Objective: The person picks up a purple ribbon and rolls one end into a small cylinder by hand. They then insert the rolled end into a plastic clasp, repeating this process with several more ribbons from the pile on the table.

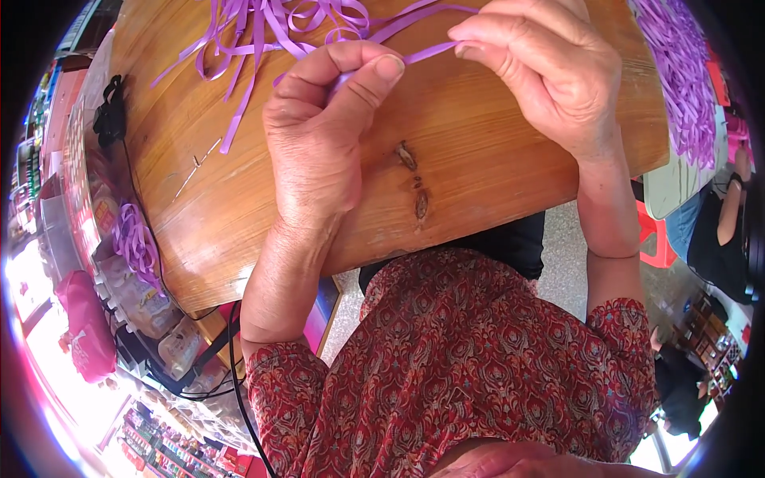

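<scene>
A narrow purple ribbon (431,53) runs between my two hands above the wooden table. My left hand (323,119) pinches it between thumb and curled forefinger, with some purple showing inside the fist. To the right, my right hand (554,76) grips the ribbon's other stretch between thumb and fingertips. Beyond my left hand lies a loose heap of purple ribbons (259,28), looped and tangled, with a few ends trailing toward me. Whether the held ribbon joins that heap I cannot tell.
A thin metal tool (197,163) lies on the wooden table (478,175) at left, near a black cable (111,107). More purple ribbon hangs in bundles at far right (677,80) and at left (137,239). A red stool (655,235) and another person (721,231) are at right.
</scene>
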### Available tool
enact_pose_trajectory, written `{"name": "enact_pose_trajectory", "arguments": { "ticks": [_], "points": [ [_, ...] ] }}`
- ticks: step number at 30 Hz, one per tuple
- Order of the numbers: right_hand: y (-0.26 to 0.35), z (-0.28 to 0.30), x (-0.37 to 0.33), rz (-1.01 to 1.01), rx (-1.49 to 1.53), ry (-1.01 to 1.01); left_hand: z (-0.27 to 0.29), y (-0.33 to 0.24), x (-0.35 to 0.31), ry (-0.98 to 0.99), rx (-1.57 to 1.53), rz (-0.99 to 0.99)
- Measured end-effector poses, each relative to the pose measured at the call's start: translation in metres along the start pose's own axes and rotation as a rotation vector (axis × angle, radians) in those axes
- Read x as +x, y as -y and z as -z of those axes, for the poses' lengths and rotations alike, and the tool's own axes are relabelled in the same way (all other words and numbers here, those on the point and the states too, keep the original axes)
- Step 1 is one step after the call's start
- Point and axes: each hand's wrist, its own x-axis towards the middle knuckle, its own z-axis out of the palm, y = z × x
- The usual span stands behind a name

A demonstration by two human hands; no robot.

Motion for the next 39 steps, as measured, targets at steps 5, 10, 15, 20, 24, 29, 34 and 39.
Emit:
{"name": "enact_pose_trajectory", "arguments": {
  "ticks": [5, 10, 15, 20, 24, 29, 34, 39],
  "points": [
    [-0.005, -0.002, 0.0, 0.032, 0.038, -0.025, 0.006, -0.001, 0.002, 0.039, 0.01, -0.006],
    [0.0, -0.008, 0.001, -0.138, 0.357, -0.032, 0.012, 0.005, 0.005, 0.187, -0.215, 0.051],
    [-0.022, -0.031, -0.012, -0.049, 0.361, 0.015, 0.006, 0.005, 0.001, 0.222, -0.297, 0.014],
    [-0.027, -0.047, -0.02, 0.001, 0.36, 0.204, 0.001, 0.002, -0.002, 0.221, -0.329, -0.049],
    [-0.016, -0.063, -0.022, 0.002, 0.591, 0.312, -0.014, -0.009, -0.014, 0.37, -0.475, -0.169],
    [0.002, -0.054, -0.019, 0.16, 0.789, 0.458, -0.022, -0.041, -0.019, 0.459, -0.449, -0.276],
    [-0.015, -0.032, -0.021, 0.068, 0.943, 0.467, 0.011, -0.073, -0.006, 0.506, -0.644, -0.288],
    [-0.052, 0.001, -0.03, -0.197, 0.83, 0.331, 0.051, -0.083, -0.003, 0.373, -0.772, -0.315]
  ]
}}
